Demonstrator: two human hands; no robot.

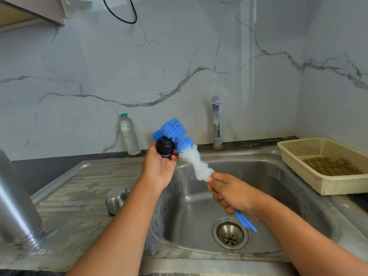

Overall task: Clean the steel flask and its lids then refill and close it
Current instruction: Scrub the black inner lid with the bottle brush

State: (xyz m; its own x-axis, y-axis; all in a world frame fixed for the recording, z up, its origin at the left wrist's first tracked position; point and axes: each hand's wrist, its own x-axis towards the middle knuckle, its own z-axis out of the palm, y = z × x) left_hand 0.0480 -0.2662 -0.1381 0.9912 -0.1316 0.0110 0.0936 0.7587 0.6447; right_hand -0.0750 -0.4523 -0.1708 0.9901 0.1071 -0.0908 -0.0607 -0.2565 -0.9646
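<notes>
Mid-scrub, I'd say: the left hand (159,168) is curled round the black inner lid (165,146), held over the edge of the sink (278,176), while the right hand (229,194) grips the handle of the blue-and-white brush (185,148), bristles against the lid. The steel cup lid (116,199) sits upturned on the bench (79,196). The steel flask (18,200) stands far left, cut off, so I can't tell if it's washed. Rinsing, refilling and closing look undone.
</notes>
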